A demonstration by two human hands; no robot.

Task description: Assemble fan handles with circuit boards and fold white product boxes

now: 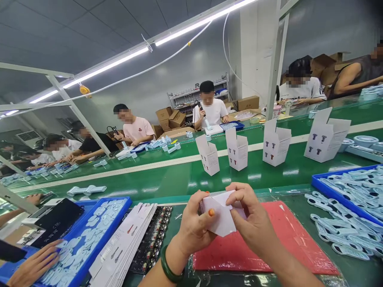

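A small white carton [224, 223] is held up in front of me, its flaps partly folded. My left hand [197, 223] grips its left side, the thumb with an orange covering pressed on the near panel. My right hand [251, 215] pinches a flap at the upper right edge. Below both hands lies a red mat [287, 239] under clear plastic. Left of my wrist is a stack of flat printed cartons [119, 247], beside dark circuit boards [154, 235]. What the carton contains cannot be seen.
Several open white boxes [239, 153] stand on the green conveyor [173, 175]. At right, a blue tray [317, 181] holds light-blue parts. Another blue tray [125, 203] lies left, where a co-worker's hand [38, 265] touches pale pieces. Other people sit across the line.
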